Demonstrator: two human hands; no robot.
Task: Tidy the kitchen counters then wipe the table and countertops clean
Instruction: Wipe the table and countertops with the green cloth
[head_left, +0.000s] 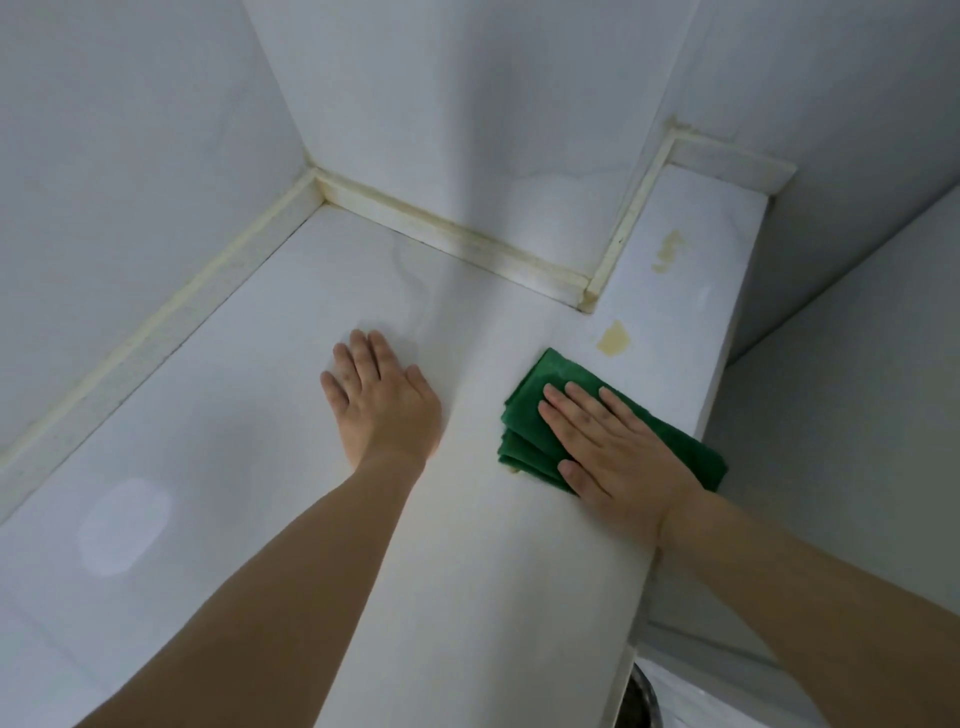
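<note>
Right hand (615, 447) presses folded green cloth (540, 410) flat on counter (249, 415), right side near edge; fingers straight, slightly spread. Left hand (382, 400) flat on counter, fingers together. 2 yellow stains (614, 339) beyond cloth.

- Your green cloth (550, 410) looks like soft, napped microfibre, folded in layers.
- The white countertop (260, 415) is smooth, glossy stone, glare at eight o'clock.
- At one o'clock, two dull yellowish stains (614, 339).
</note>
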